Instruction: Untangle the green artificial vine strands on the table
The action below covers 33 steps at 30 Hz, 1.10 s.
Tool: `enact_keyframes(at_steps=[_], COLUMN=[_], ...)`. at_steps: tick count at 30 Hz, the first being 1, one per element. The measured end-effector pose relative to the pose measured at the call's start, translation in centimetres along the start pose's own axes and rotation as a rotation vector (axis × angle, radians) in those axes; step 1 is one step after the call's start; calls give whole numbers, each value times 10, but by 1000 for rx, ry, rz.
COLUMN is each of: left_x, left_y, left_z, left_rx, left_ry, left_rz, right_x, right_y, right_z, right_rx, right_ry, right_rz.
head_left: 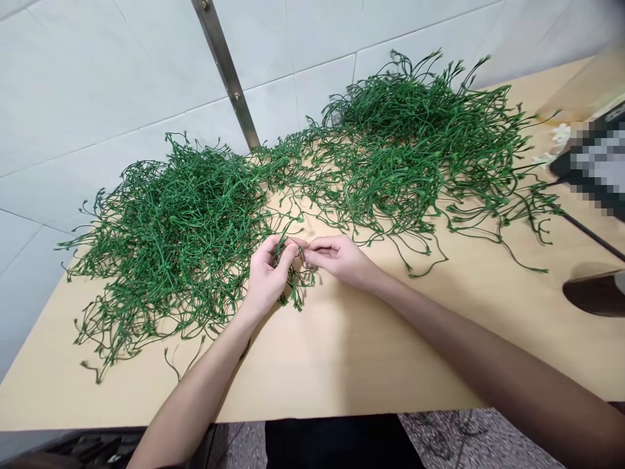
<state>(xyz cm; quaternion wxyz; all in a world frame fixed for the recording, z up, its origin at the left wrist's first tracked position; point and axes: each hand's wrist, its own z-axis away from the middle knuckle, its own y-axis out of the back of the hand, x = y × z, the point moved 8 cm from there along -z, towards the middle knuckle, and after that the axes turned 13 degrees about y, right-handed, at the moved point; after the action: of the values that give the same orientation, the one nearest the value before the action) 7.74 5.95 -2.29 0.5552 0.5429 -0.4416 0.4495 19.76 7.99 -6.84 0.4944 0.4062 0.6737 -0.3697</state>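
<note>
My left hand (269, 271) is closed, thumb against fingers, on a small bunch of green artificial plant stems (295, 293) whose tips hang below the fingers. Fingertips of my right hand (340, 259) are pinched together right beside the left thumb, touching the bunch. What exactly sits between the right fingertips is too small to make out. A large heap of the same thin green stems (180, 221) lies just left of my left hand. Beyond my right hand spreads a second heap of green stems (415, 143), with loose strands reaching toward the hands.
The pale wooden table (303, 371) meets a white tiled wall (122, 78) with a metal strip (227, 71) running down it. On the right are a dark stand base (596, 293), a partly blurred dark device (598, 163) and small white flowers (560, 134).
</note>
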Motion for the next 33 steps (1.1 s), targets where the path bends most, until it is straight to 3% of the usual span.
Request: enact_keyframes(at_steps=[7,12,15,19,24,33], left_x=[-4,2,3,-1,-8,-3], left_y=[2,-3,-5,-6,-6,-7], left_z=[-2,1,2,-1,-4,-1], left_rx=[44,7,-14,-64,-111,-74], left_ry=[47,-40,-54,7,82,-28], left_rz=[-206,-410,-445,-378,-302,-384], right_x=[-17,-39,-42,-37,-27,-5], right_y=[4,-1,-4,-3,4,16], right_z=[8,8,10,10,5,1], right_rx=[76,-2,-38,-33,17,210], right_ry=[250,471,528,477,292,8], right_rz=[168,288,347,331,103,-173])
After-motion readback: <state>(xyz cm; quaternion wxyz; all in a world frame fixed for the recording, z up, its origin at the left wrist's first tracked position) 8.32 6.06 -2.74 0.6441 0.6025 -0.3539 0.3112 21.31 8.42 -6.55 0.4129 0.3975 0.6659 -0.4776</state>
